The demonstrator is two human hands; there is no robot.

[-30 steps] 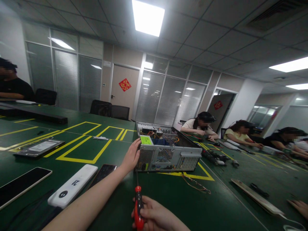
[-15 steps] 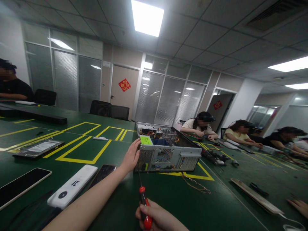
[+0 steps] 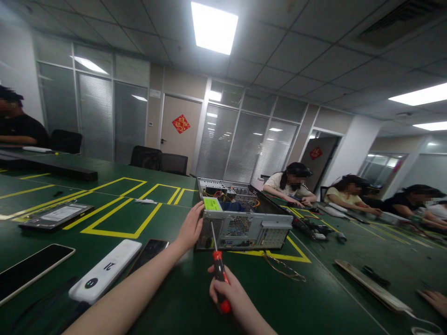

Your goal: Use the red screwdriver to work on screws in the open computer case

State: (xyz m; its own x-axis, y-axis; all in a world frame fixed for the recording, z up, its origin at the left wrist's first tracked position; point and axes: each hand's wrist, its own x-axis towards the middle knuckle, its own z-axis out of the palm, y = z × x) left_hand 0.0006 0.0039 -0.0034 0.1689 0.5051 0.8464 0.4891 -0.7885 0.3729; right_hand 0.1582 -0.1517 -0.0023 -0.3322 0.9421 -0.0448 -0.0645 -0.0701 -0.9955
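Observation:
An open grey computer case [image 3: 244, 225] lies on its side on the green table [image 3: 244, 298], its rear panel facing me. My left hand [image 3: 190, 228] rests against the case's left rear corner, fingers curved around the edge. My right hand [image 3: 232, 300] is closed around the red handle of a screwdriver [image 3: 219, 267]. Its shaft points up and away, and the tip is close to the left part of the rear panel.
A white device [image 3: 104, 270], two dark phones [image 3: 33, 265] and a hard drive [image 3: 57, 215] lie to the left. Loose wire [image 3: 282, 267] and a long metal strip [image 3: 373, 284] lie to the right. Several people work at the far right; another person's hand [image 3: 433, 300] shows at the right edge.
My right hand has lifted the screwdriver up and to the right, bringing its tip towards the case's rear panel. My left hand has stayed on the case corner.

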